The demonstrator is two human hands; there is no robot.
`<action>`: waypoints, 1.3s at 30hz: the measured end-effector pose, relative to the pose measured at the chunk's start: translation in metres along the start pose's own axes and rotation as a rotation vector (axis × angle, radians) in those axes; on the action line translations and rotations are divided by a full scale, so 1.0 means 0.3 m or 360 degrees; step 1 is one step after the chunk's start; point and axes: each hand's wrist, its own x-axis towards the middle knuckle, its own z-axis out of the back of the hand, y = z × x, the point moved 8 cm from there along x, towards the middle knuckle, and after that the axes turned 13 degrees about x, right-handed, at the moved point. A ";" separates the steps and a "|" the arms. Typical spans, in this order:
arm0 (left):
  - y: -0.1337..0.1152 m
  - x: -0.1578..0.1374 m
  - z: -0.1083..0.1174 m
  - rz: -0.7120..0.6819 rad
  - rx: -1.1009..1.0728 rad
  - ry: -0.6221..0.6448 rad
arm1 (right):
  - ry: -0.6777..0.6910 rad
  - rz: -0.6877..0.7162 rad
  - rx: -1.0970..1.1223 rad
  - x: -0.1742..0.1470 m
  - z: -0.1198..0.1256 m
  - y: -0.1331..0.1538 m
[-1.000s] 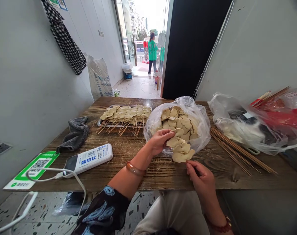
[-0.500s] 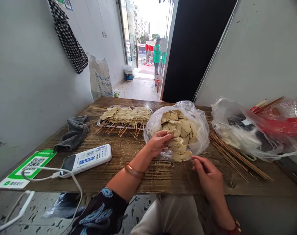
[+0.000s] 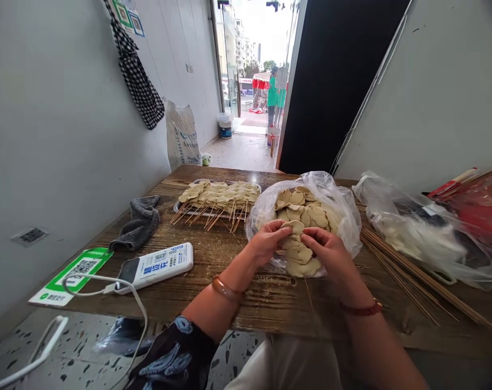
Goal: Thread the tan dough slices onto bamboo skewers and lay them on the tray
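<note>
A thin skewer threaded with pale beige, round, flat slices point(image 3: 301, 253) slants over the front of an open plastic bag. My left hand point(image 3: 270, 241) is closed, pinching the top slice by its left edge. On the right side of that same slice, the thumb and fingertips of my right hand point(image 3: 325, 246) press together. The skewer's bare stick pokes out below the lowest slice. Behind my hands, the clear plastic bag point(image 3: 349, 216) holds a heap of loose slices point(image 3: 306, 208). Left of it, finished-looking skewers of slices point(image 3: 221, 195) lie stacked on a metal tray point(image 3: 176, 206).
Bare bamboo skewers point(image 3: 416, 276) lie right of the bag, beside another plastic bag point(image 3: 416, 227). A grey cloth point(image 3: 136, 222), a white power bank point(image 3: 160, 265) with a cable and a green QR card point(image 3: 73, 273) are on the left. A person point(image 3: 273, 95) stands outside the doorway.
My right hand has moved up and left from beside the skewer's lower end to the top slice. My left hand still holds the skewer. The camera view has shifted left.
</note>
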 end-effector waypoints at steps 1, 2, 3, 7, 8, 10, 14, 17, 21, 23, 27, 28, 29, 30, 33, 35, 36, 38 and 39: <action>0.001 0.000 0.002 0.0008 0.0008 -0.0015 | -0.0014 0.0019 0.0001 -0.002 0.005 0.003; 0.003 0.001 0.003 0.0018 0.0022 -0.0026 | -0.0018 0.0037 0.0001 -0.004 0.009 0.006; 0.006 0.002 0.004 0.0025 0.0040 -0.0037 | -0.0016 0.0060 -0.0013 -0.008 0.012 0.010; 0.018 0.012 0.009 0.0013 0.0164 -0.0057 | -0.0022 0.0301 -0.0309 -0.026 0.013 0.058; 0.020 0.015 0.010 0.0005 0.0195 -0.0060 | -0.0018 0.0389 -0.0415 -0.032 0.007 0.074; 0.024 0.018 0.014 -0.0007 0.0232 -0.0073 | 0.0004 0.0545 -0.0572 -0.045 -0.007 0.099; 0.023 0.020 0.017 -0.0029 0.0234 -0.0096 | 0.0022 0.0641 -0.0637 -0.064 -0.018 0.112; 0.020 0.018 0.017 -0.0042 0.0270 -0.0111 | 0.0002 0.0638 -0.0661 -0.069 -0.013 0.109; 0.018 0.013 0.009 -0.0030 0.0396 -0.0092 | -0.0025 0.0658 -0.0682 -0.065 -0.006 0.095; 0.017 0.011 0.003 -0.0020 0.0438 -0.0066 | -0.0087 0.0608 -0.0653 -0.056 0.009 0.073; 0.025 0.010 -0.007 0.0034 0.0405 0.0002 | -0.0163 0.0464 -0.0519 -0.036 0.037 0.028; 0.028 0.011 -0.005 0.0047 0.0393 0.0001 | -0.0179 0.0436 -0.0464 -0.034 0.046 0.023; 0.031 0.013 -0.001 0.0057 0.0382 -0.0009 | -0.0214 0.0420 -0.0408 -0.036 0.059 0.022; 0.035 0.015 0.003 0.0066 0.0372 -0.0022 | -0.0268 0.0416 -0.0359 -0.042 0.077 0.025; 0.043 0.022 0.012 0.0086 0.0314 -0.0034 | -0.0437 0.0421 -0.0293 -0.088 0.145 0.034; 0.042 0.026 0.012 0.0078 0.0272 -0.0025 | -0.0486 0.0372 -0.0324 -0.138 0.188 0.025; 0.039 0.027 0.010 0.0067 0.0253 -0.0017 | -0.0496 0.0325 -0.0370 -0.167 0.206 0.014; 0.032 0.028 0.010 0.0034 0.0228 -0.0015 | -0.0398 0.0202 -0.0530 -0.224 0.215 -0.017; 0.029 0.029 0.012 0.0020 0.0216 -0.0024 | -0.0298 0.0144 -0.0614 -0.250 0.204 -0.034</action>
